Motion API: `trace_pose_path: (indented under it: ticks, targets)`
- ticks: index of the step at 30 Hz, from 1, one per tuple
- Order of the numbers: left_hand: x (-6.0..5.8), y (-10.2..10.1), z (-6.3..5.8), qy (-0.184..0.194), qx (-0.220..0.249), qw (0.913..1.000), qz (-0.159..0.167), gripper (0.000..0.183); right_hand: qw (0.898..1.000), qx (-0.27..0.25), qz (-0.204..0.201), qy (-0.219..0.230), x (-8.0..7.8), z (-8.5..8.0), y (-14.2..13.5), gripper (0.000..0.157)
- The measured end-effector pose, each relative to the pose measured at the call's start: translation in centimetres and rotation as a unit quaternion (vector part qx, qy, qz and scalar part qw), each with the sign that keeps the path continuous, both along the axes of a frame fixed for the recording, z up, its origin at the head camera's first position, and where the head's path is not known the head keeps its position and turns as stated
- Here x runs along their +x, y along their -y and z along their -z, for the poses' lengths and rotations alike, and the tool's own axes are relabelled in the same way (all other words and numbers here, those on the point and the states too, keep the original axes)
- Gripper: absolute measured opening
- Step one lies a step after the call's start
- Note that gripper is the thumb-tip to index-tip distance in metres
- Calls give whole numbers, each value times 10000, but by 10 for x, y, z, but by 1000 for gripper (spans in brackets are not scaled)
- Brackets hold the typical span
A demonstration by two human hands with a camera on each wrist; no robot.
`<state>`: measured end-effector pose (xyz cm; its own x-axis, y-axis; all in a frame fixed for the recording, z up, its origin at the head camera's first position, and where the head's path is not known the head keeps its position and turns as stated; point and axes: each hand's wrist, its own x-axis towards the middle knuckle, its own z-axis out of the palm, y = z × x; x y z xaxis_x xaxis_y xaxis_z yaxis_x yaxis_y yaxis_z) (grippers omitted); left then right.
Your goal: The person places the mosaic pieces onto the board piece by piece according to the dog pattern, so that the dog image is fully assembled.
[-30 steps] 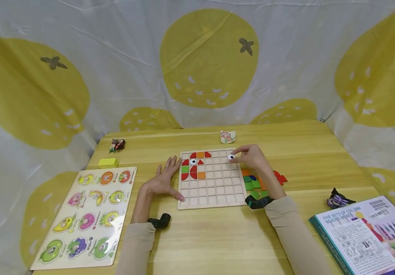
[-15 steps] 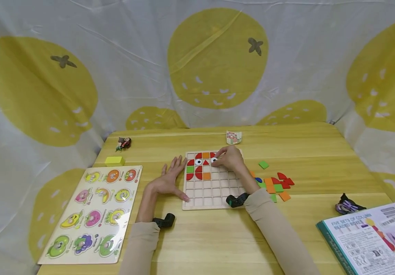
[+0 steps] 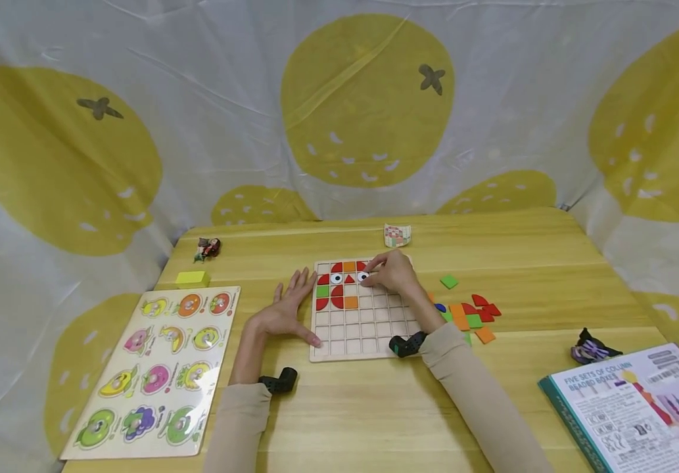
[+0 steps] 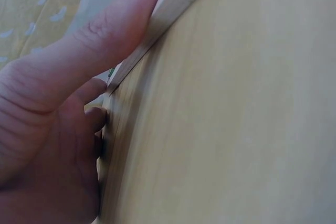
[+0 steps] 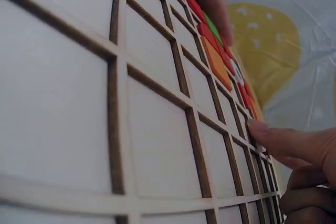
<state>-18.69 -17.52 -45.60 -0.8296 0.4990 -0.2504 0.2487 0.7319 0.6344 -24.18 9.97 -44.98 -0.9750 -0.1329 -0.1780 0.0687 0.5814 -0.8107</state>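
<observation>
A wooden grid board (image 3: 365,334) lies on the table, its upper left cells filled with red, orange and green tiles. My left hand (image 3: 282,314), fingers spread, rests along the board's left edge; its thumb touches the lower left corner, and the left wrist view shows the thumb (image 4: 113,32) against the wooden side. With thumb and index finger, my right hand (image 3: 397,270) pinches a round white eye tile (image 3: 363,277) at a cell in the second row. To its left lie a red triangle tile (image 3: 349,279) and another eye tile (image 3: 336,278). The other right fingers are curled.
Loose coloured tiles (image 3: 472,315) lie right of the board, partly behind my right forearm. A fruit puzzle board (image 3: 211,355) and a yellow block (image 3: 192,280) are at left. A small printed paper (image 3: 397,235) lies behind; a boxed toy (image 3: 617,401) sits front right.
My right hand has carried the eye tile left from the board's right side to the cell beside the red triangle, and has stayed there since. The left hand holds its place.
</observation>
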Motion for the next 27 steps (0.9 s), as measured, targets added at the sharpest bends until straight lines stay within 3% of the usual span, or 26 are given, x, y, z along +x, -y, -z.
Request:
trace_pose_path:
  ticks: [4, 9, 14, 17, 22, 27]
  targets:
    - [0, -1, -1, -6, -7, 10000, 32, 142, 9994, 13, -171, -315, 4, -9, -12, 20]
    - [0, -1, -1, -27, 10, 10000, 61, 142, 9988, -47, -31, -486, 13, -25, -59, 22]
    - [0, -1, -1, 17, 82, 10000, 46, 142, 9994, 143, 221, -203, 26, -27, -117, 27]
    - [0, -1, -2, 19, 74, 10000, 55, 141, 9990, 153, 372, 186, 34, -24, -143, 31]
    - [-2, -2, -1, -101, 58, 9999, 87, 141, 9948, 475, 375, 819, 45, -24, -173, 38]
    - [0, -2, 0, -25, 49, 10000, 72, 141, 9915, 759, 117, 1052, 49, -20, -192, 41]
